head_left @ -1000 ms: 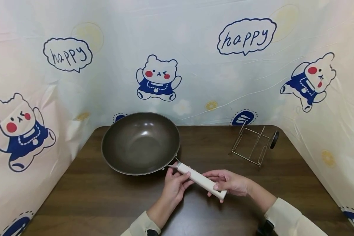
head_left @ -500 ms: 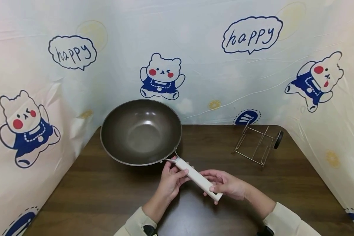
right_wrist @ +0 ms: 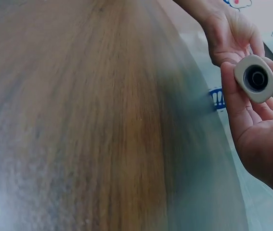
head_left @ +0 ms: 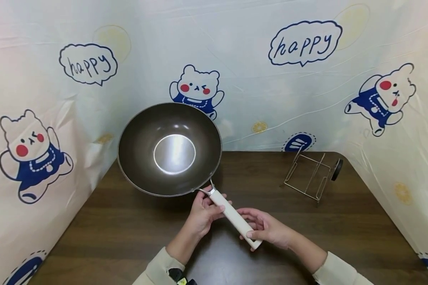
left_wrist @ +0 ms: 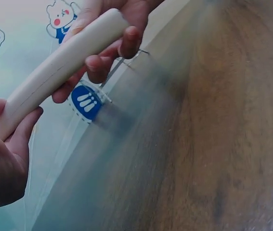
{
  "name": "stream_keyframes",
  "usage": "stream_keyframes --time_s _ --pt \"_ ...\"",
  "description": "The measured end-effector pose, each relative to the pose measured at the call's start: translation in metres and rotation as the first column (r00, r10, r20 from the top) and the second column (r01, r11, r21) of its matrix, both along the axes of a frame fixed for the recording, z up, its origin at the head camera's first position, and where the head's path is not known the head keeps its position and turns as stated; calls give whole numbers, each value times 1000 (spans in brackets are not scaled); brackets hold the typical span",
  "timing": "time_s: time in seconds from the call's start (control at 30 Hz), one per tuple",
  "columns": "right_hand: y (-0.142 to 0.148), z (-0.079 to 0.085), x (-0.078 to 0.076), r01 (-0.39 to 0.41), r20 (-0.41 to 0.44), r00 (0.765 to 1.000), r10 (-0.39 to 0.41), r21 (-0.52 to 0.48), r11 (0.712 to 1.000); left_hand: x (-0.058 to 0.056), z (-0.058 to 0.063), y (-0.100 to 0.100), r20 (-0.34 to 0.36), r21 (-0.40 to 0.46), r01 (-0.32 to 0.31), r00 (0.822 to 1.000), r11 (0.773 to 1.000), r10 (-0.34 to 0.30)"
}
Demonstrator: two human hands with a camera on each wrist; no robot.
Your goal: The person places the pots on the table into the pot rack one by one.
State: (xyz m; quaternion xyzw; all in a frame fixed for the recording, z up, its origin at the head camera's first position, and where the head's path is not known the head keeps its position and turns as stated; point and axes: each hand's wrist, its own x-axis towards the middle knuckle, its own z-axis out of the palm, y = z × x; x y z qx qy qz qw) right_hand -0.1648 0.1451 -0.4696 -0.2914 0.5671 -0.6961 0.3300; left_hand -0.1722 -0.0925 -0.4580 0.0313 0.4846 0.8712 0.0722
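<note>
A dark, deep wok with a cream handle is held up over the table, its inside tilted toward me. My left hand grips the handle close to the pan, thumb on top. Near the handle's far end, my right hand holds it between thumb and fingers. In the left wrist view the handle runs slantwise between both hands. The right wrist view looks straight at the handle's end, which has a dark round hole.
A wire rack with a black round part lies at the back right of the wooden table. Behind and at both sides hangs a pale printed cloth with bears.
The wok has risen and its far rim has tipped up, showing more of the inside. Both hands have shifted slightly left, keeping their hold on the handle.
</note>
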Motion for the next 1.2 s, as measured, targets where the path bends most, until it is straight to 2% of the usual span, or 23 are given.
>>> stream_keyframes --time_s 0.1,0.27,0.4,0.63,1.0,1.2 --pt "-3 0 0 -2 10 1000 2 18 1000 0 1 -1 7 -31 10 1000 999 -9" --pt "-9 1 2 -4 -20 1000 5 42 999 0 0 -3 -5 -70 42 999 997 -43" --pt "-13 -3 7 -8 -41 999 9 21 1000 -1 -1 -5 -31 -81 77 996 994 -80" --pt "-20 -7 15 19 -92 996 -19 -2 1000 -4 2 -12 -72 -162 143 985 976 -156" --pt "-38 -5 17 47 -9 999 -47 -43 998 -8 12 -19 -106 -204 220 964 954 -245" --pt "-39 -7 20 48 -28 998 -50 -53 997 -13 11 -18 -105 -233 244 956 941 -274"
